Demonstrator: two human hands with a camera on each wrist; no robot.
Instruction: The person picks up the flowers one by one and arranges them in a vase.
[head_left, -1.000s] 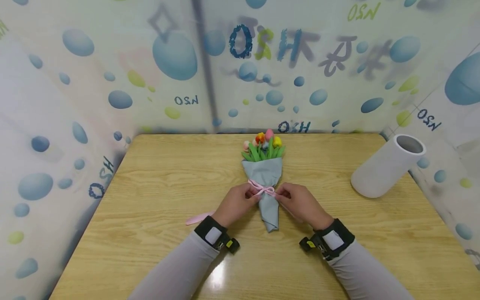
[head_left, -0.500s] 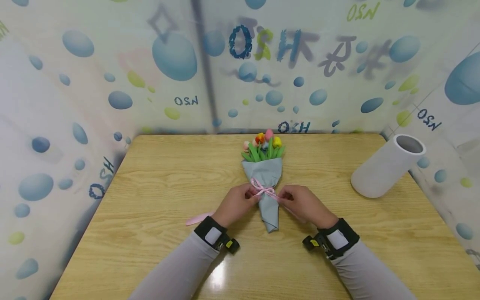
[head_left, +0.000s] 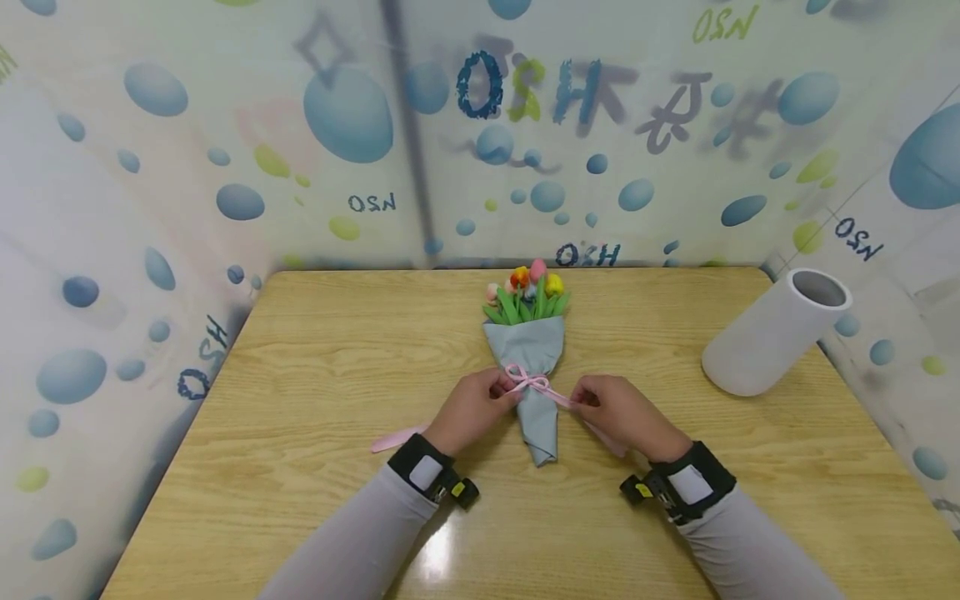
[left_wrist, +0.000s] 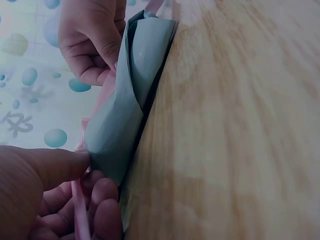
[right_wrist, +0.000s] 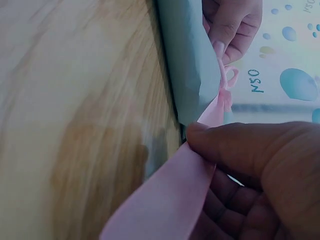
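Observation:
A tulip bouquet [head_left: 521, 279] in grey-blue wrapping paper [head_left: 538, 429] lies on the wooden table [head_left: 330, 350], blooms toward the back. Around its narrow middle a pink ribbon [head_left: 534, 382] is tied in a bow with small loops. Just left of the knot, my left hand [head_left: 472, 410] pinches the ribbon between thumb and fingers, close against the paper. Out to the right of the wrapping, my right hand [head_left: 626, 414] holds the other ribbon tail, which runs taut from the knot. In the right wrist view, the thumb presses on that wide tail [right_wrist: 165, 195], whose free end hangs down past the hand.
A white cylindrical vase [head_left: 772, 333] leans at the table's right side, its mouth toward the upper right. A patterned wall covering [head_left: 637, 200] with blue drops rises behind the table and on both sides. The left ribbon end [head_left: 396, 439] lies on the wood by the left wrist.
My right hand has moved right and slightly toward me, drawing the ribbon tail out from the knot. The bow's upper loop has shrunk. My left hand stays in place.

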